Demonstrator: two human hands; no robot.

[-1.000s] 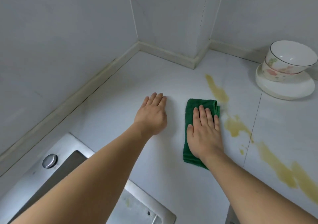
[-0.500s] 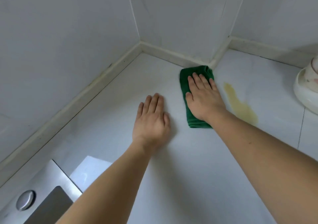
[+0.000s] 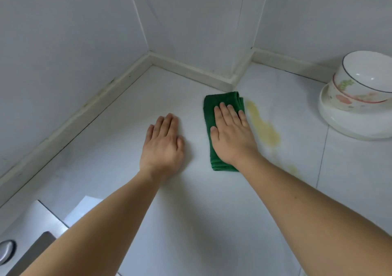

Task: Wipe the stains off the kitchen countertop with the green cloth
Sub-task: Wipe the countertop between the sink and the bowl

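At the lower left corner sits the steel rim of a sink (image 3: 38, 218), set into the pale countertop (image 3: 191, 212). Next along, the left hand (image 3: 162, 146) lies flat on the bare surface, fingers straight and together, holding nothing; it looks to be bracing the body. Just beside it, the right hand (image 3: 231, 135) presses palm-down on the green cloth (image 3: 210, 108), fingers extended and slightly spread, arm reaching forward. Folded into a narrow pad near the wall corner, the cloth is soft and light, likely to bunch or slide, so flat pressure over its middle suits it. Immediately right runs a yellowish stain (image 3: 265, 131), unwiped. Farther right, stacked bowls (image 3: 360, 84) look fragile.
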